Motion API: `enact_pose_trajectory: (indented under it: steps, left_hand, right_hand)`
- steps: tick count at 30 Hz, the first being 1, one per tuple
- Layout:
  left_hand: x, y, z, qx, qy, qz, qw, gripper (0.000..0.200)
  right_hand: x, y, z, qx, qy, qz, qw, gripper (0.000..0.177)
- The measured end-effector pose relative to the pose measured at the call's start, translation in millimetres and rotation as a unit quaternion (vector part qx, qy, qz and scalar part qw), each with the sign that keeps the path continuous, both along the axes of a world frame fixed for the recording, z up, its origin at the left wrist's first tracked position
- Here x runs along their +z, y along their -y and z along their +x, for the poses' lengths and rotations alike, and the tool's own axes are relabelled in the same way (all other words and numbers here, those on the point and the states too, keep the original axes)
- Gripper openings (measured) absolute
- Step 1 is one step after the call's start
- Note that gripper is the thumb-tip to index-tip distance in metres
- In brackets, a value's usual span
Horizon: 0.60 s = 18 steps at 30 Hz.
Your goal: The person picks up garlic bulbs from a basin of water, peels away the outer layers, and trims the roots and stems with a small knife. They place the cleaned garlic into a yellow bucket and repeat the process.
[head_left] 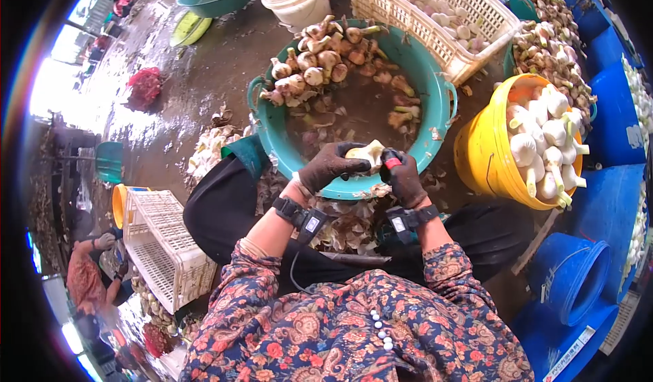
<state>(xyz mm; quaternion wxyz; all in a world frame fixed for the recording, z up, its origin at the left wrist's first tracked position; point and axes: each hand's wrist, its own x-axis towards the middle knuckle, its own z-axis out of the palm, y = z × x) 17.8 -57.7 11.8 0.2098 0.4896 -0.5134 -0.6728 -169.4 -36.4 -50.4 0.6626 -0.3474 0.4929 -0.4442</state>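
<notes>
In a dark glove, my left hand point(333, 168) is closed around a garlic bulb point(367, 153), whose pale, peeled side faces right. Close against the bulb's right side is my right hand point(407, 178), also gloved and curled shut. A small red object point(392, 163) shows at its thumb and fingers; its kind is hard to make out. Both hands are over the near rim of a round green tub point(272, 134). Inside the tub, unpeeled garlic bulbs point(320, 59) with stems are heaped at the far left, with a few more along the right side.
To the right stands a yellow bucket point(473, 152) full of peeled garlic. Beyond the tub are a white crate point(469, 59) of garlic and a white bucket point(294, 4). Blue barrels point(568, 273) line the right. Garlic skins point(347, 225) lie below my hands. Another person point(92, 276) sits at left.
</notes>
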Motion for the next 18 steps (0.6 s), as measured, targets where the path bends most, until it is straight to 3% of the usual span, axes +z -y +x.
enact_pose_trajectory:
  steps: [1, 2, 4, 6, 7, 8, 10, 12, 14, 16, 17, 18]
  left_hand:
    - [4, -4, -1, 0.027, -0.027, 0.020, 0.999, 0.055]
    - [7, -8, -3, 0.058, -0.055, 0.038, 0.996, 0.054]
    - [-20, -17, -7, 0.128, -0.150, -0.026, 0.980, 0.047]
    - [-34, -28, -13, 0.119, -0.070, -0.137, 0.981, 0.049]
    - [-3, -31, -13, 0.064, 0.015, -0.159, 0.985, 0.059]
    - [-12, -32, -9, 0.069, 0.163, -0.262, 0.949, 0.069]
    - [-19, -39, -5, 0.128, 0.139, -0.345, 0.919, 0.066]
    - [-32, -46, 1, 0.076, 0.174, -0.303, 0.934, 0.050]
    - [1, -52, 5, -0.003, 0.253, -0.174, 0.952, 0.033]
    - [-16, -63, 3, 0.055, 0.240, -0.223, 0.943, 0.023]
    - [-17, -68, 4, 0.067, 0.265, -0.242, 0.931, 0.021]
    - [-31, -71, 1, 0.133, 0.248, -0.237, 0.930, 0.021]
  right_hand:
    - [13, -3, 4, -0.021, 0.063, 0.067, 0.996, 0.021]
    - [7, -4, 3, 0.003, 0.051, 0.087, 0.995, 0.026]
    - [5, -6, 17, 0.020, 0.164, 0.030, 0.986, 0.035]
    - [-4, -22, 16, 0.075, 0.209, 0.070, 0.972, 0.042]
    - [-13, -27, 9, 0.097, 0.234, 0.121, 0.960, 0.050]
    - [-29, -26, 2, 0.154, 0.007, -0.081, 0.985, 0.054]
    - [-5, -16, 13, 0.140, 0.108, 0.186, 0.966, 0.052]
    - [-89, 0, -29, 0.279, 0.137, 0.188, 0.932, 0.046]
    - [-46, -20, 0, 0.203, 0.142, 0.097, 0.964, 0.054]
    - [-40, -17, -4, 0.331, 0.011, 0.030, 0.943, 0.069]
    - [-41, -15, -6, 0.372, -0.054, -0.035, 0.926, 0.060]
    - [-57, -2, -10, 0.383, -0.025, 0.016, 0.923, 0.054]
